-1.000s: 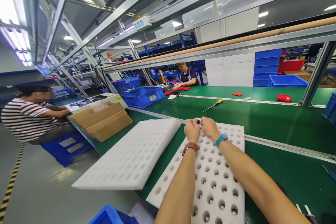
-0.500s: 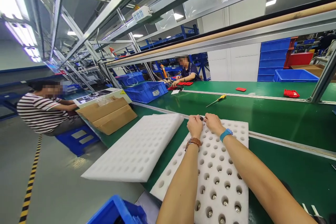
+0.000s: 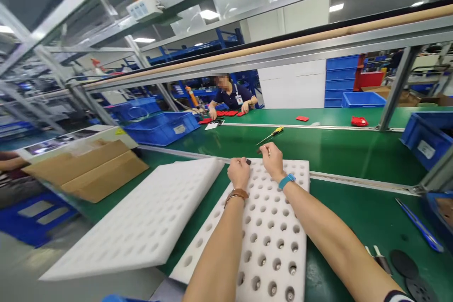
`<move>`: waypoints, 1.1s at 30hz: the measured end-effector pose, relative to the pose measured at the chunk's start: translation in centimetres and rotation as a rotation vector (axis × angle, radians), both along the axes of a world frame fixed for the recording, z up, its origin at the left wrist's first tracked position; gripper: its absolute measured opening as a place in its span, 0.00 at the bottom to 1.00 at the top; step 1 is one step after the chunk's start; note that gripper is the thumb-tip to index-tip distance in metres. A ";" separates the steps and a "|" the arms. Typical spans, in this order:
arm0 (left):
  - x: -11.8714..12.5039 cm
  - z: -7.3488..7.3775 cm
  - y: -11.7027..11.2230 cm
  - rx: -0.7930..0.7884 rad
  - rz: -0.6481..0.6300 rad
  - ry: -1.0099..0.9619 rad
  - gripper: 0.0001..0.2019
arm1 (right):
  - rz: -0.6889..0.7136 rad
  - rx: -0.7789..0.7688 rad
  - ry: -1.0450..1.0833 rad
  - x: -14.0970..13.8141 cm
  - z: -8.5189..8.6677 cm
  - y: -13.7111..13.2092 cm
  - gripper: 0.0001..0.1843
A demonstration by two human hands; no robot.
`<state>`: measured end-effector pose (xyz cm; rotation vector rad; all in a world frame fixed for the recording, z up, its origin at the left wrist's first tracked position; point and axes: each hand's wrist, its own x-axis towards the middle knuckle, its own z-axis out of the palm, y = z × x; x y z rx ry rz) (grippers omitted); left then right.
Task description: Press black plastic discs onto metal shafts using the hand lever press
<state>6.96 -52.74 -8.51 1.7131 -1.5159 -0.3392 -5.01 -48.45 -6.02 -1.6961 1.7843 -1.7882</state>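
Left fingers (image 3: 242, 163) pinch a small black piece (image 3: 248, 161), right fingers (image 3: 265, 149) a dark brownish part (image 3: 259, 150). Both seem light and stiff, best gripped by the sides.

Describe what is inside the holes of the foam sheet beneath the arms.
Small metallic parts sit in several near-end holes of the foam sheet. The left forearm covers other holes, so their contents cannot be seen.

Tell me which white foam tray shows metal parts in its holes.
The foam tray on the picture's right, under the left forearm: metal parts show in its nearer holes. None show in the other tray.
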 end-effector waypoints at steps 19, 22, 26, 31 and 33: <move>-9.2 7.5 18.6 0.084 -0.762 -0.207 0.07 | -0.044 0.499 -0.075 -20.6 -3.5 35.1 0.12; -8.8 4.3 24.4 0.296 -0.927 -0.396 0.08 | 0.011 0.604 -0.044 -19.9 -4.0 36.5 0.11; -8.3 0.8 29.2 0.415 -0.877 -0.582 0.08 | 0.059 0.677 0.011 -18.7 -4.0 37.2 0.11; -9.3 -0.6 29.4 0.452 -0.831 -0.644 0.10 | 0.029 0.735 0.105 -16.6 -4.9 37.5 0.13; -9.6 -0.7 29.2 0.440 -0.813 -0.626 0.10 | -0.026 0.738 0.125 -16.1 -5.2 37.7 0.19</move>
